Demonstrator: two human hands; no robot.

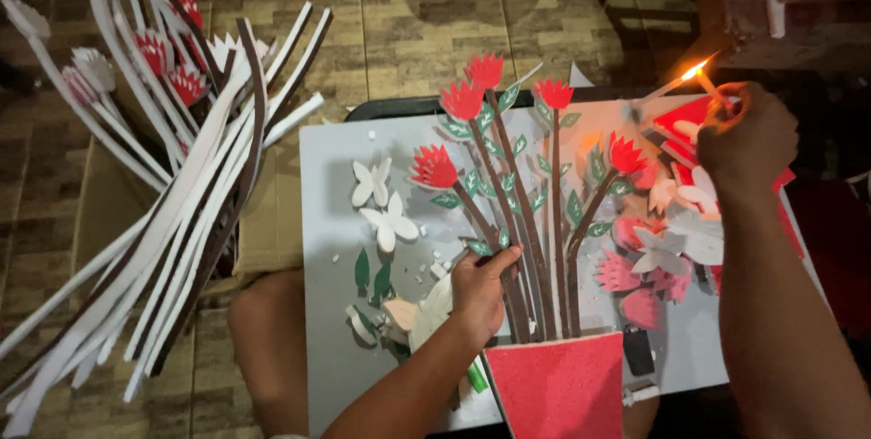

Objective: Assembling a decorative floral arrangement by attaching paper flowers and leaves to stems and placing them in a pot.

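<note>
Foam, cut into red flowers, brown stems and small green leaves, makes up a flat bouquet lying on a pale grey board that rests across the person's lap. The stems fan upward from a red glittery vase shape at the near edge of the board. The left hand presses down on the lower part of the stems just above the vase, its fingers spread narrowly and laid flat over the brown strips, pinning them rather than wrapping around them. The right hand is raised over the far right corner of the board, fingers pinched shut on a thin burning stick whose small orange flame shows at the tip. Just below that hand lies a heap of loose white, pink and red foam petals. Two white butterfly-like cutouts sit on the bare left part of the board, with a few loose green leaves and white scraps nearer the wrist. To the left, a large bundle of long white and brown foam strips, some tipped with red and white flowers, leans over a cardboard box on the brown tiled floor.
</note>
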